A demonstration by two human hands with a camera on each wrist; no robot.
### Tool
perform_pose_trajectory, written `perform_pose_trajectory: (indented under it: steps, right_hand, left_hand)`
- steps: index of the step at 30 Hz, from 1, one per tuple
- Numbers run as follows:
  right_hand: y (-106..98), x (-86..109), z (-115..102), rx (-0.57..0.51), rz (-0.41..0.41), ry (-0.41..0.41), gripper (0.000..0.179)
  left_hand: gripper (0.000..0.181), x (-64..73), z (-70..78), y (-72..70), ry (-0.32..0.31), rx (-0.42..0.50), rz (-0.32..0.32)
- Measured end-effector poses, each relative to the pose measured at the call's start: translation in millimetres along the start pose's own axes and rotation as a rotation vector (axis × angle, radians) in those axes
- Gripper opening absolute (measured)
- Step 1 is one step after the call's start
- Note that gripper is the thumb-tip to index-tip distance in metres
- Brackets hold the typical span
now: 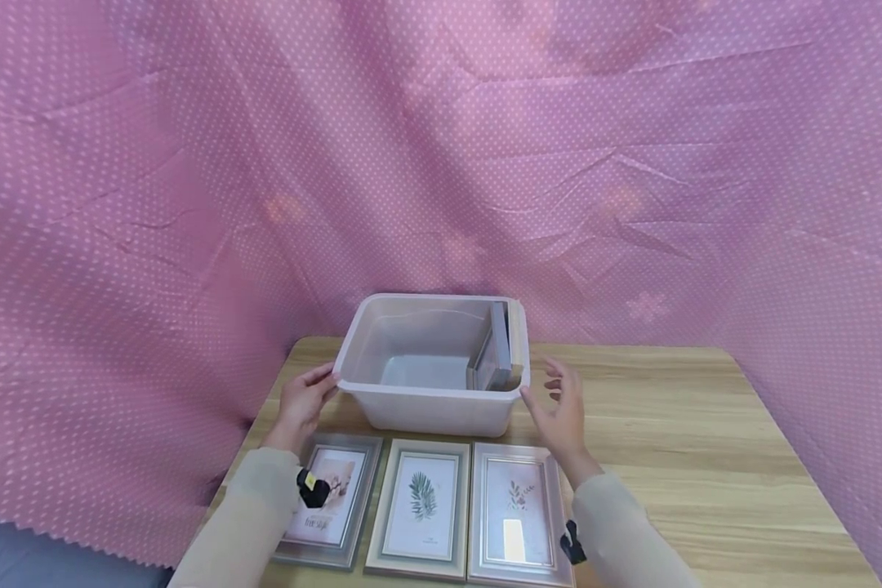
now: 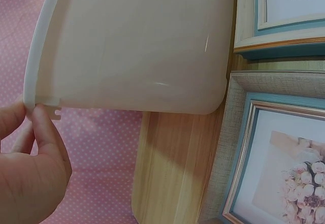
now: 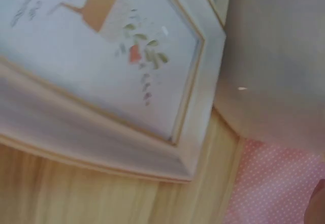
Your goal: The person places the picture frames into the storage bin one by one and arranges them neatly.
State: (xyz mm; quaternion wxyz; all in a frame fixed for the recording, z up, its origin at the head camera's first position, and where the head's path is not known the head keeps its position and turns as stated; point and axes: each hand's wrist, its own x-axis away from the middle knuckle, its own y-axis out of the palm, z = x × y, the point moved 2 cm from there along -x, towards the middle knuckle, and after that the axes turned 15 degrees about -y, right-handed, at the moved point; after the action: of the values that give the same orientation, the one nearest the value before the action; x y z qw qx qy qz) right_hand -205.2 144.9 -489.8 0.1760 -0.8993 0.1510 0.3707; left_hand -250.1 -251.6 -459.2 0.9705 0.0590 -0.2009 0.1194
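A white plastic bin [image 1: 429, 412] stands at the back of the table, behind a row of picture frames. My left hand [image 1: 301, 407] pinches its rim at the left front corner; the left wrist view shows thumb and fingers on that rim [image 2: 34, 56]. At the right front corner, my right hand [image 1: 561, 415] has its thumb against or very close to the rim, its other fingers spread loosely beside the bin. Only a sliver of that hand appears in the right wrist view. Inside the bin, a grey frame [image 1: 498, 347] and a light wooden frame [image 1: 516, 339] lean along the right wall.
Along the near side lie a grey frame with a floral print [image 1: 327, 498], a cream frame with a green leaf [image 1: 420, 510] and a silvery frame with a sprig [image 1: 518, 518]. Wooden tabletop [image 1: 706, 441] extends rightward. Pink dotted cloth [image 1: 441, 163] hangs behind.
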Motion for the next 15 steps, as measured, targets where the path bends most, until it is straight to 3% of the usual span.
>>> perform_pose_trajectory:
  steps: [15]
  right_hand:
    - [-21,41.4,33,-0.02,-0.201,0.248,0.075]
  left_hand:
    - [0.042,0.0,1.4,0.4,-0.039,-0.013,0.002]
